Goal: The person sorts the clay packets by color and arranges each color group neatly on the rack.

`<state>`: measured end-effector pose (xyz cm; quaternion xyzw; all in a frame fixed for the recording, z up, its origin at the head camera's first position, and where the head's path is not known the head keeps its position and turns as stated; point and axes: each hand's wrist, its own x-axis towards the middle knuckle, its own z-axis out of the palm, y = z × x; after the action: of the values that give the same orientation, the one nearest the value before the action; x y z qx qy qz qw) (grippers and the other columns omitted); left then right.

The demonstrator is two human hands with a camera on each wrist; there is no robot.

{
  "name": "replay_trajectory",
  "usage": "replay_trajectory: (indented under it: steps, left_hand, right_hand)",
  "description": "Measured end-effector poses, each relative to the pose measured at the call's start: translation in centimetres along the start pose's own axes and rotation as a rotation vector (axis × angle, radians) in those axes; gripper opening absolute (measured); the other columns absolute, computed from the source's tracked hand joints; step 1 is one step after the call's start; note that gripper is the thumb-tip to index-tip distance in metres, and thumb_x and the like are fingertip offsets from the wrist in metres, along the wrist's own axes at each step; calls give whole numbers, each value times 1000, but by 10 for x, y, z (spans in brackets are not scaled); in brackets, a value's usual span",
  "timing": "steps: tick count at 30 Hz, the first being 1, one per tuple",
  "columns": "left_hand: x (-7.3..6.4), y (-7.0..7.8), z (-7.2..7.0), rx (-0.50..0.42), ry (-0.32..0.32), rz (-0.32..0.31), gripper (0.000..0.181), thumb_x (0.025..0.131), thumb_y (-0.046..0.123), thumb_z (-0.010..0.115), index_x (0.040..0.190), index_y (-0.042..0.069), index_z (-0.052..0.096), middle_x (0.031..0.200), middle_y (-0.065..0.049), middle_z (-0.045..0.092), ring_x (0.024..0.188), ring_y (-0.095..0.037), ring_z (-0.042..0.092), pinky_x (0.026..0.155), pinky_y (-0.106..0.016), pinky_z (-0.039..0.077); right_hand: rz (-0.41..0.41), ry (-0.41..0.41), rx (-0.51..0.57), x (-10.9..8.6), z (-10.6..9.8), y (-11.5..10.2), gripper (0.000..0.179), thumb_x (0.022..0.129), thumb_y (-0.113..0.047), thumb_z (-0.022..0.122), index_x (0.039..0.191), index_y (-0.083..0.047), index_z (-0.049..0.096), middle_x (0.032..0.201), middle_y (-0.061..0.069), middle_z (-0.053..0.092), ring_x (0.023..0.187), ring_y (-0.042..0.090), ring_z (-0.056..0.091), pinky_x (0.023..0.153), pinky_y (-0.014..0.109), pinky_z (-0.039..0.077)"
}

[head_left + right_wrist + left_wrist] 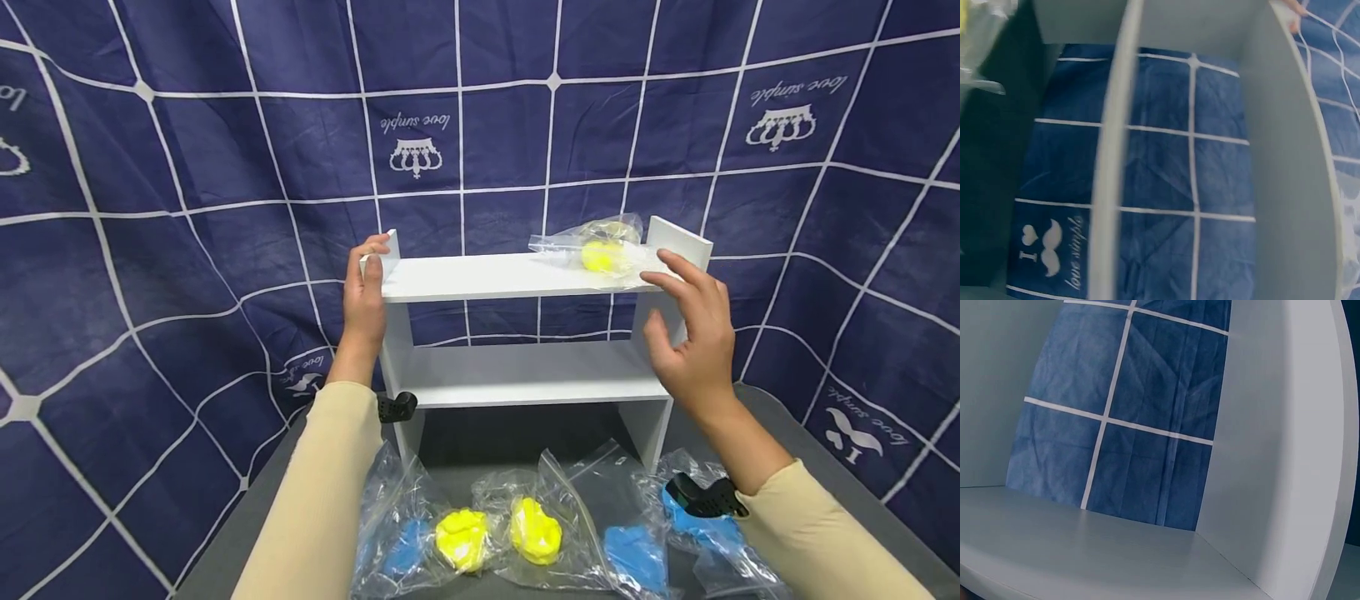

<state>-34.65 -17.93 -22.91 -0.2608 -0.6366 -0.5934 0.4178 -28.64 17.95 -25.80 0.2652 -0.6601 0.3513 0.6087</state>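
Observation:
A white two-tier shelf (517,279) stands on the grey table in the head view. My left hand (365,300) grips the top of its left side panel, fingers over the edge and thumb in front. On the right end of the top board lies a clear plastic bag (573,243) with a yellow lump (602,256) inside. My right hand (693,333) is beside that bag, fingers and thumb spread apart with nothing between them, overlapping the right side panel (686,242). Shelf boards (1085,550) fill the left wrist view; the middle board (1113,150) crosses the right wrist view.
Along the table front lie several clear bags, some with yellow lumps (536,531) and some with blue lumps (636,557). The lower board (525,372) of the shelf is bare. A navy curtain (495,142) with white lines hangs behind and at both sides.

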Motion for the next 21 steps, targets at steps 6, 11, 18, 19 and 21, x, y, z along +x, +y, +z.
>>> replay_trajectory:
  steps: [6, 11, 18, 19, 21]
  left_hand:
    - [7, -23, -3, -1, 6, 21, 25, 102, 4, 34, 110, -17, 44, 143, -30, 49, 144, -37, 38, 120, -33, 24]
    - [9, -35, -7, 5, 11, 37, 25, 103, 8, 36, 111, -12, 47, 143, -23, 53, 143, -30, 41, 120, -32, 24]
    - [9, -38, -9, 8, 6, 60, 32, 104, 16, 37, 112, -13, 48, 141, -23, 53, 141, -24, 44, 120, -33, 26]
    - [9, -38, -8, 10, 8, 60, 32, 104, 17, 37, 112, -12, 48, 140, -23, 54, 140, -23, 44, 119, -33, 26]
    - [8, -38, -8, 16, 10, 54, 31, 104, 18, 37, 111, -9, 49, 140, -21, 55, 140, -21, 45, 119, -32, 26]
  right_hand:
    - [3, 13, 58, -44, 5, -23, 33, 80, 1, 51, 106, 5, 71, 121, 24, 68, 103, 42, 56, 100, 21, 35]
    - [-59, -129, 119, -87, 18, -27, 34, 80, 2, 55, 110, 1, 71, 121, 21, 68, 105, 34, 59, 99, 21, 38]
    - [-41, -379, 162, -135, 29, -36, 40, 82, 2, 62, 120, -10, 68, 131, 11, 65, 112, 23, 58, 98, 20, 40]
    - [-13, -435, 161, -141, 29, -38, 43, 83, 2, 65, 123, -13, 67, 133, 9, 64, 114, 22, 58, 97, 21, 41]
    - [39, -551, 146, -152, 27, -40, 49, 83, -1, 70, 128, -19, 64, 137, 3, 61, 117, 18, 57, 93, 23, 45]
